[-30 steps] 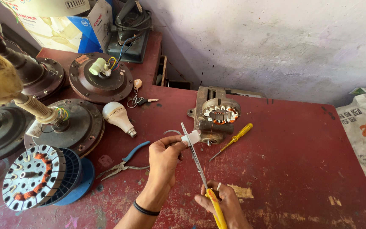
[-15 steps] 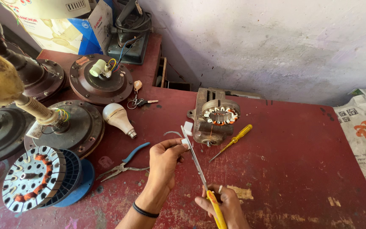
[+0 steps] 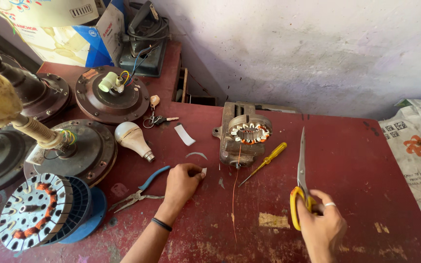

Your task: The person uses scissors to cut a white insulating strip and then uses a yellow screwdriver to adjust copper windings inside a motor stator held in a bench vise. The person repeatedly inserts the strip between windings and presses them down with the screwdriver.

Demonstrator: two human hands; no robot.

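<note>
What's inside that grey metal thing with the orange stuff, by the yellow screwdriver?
Inside the grey metal housing sits a ring of copper-orange wire coils around an open middle. One thin copper wire hangs out onto the table. Anything under the coils is hidden.

place: fan repair workshop | left of left hand [image 3: 183, 181]: fan motors [image 3: 110, 95], pliers [image 3: 140, 191] | between hands: stator [image 3: 249, 133], screwdriver [image 3: 264, 163] | bench: worn red [image 3: 356, 160]

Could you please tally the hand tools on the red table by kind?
Scissors: 1, in the right hand
Screwdriver: 1
Pliers: 1, beside the left hand
Total: 3
</note>
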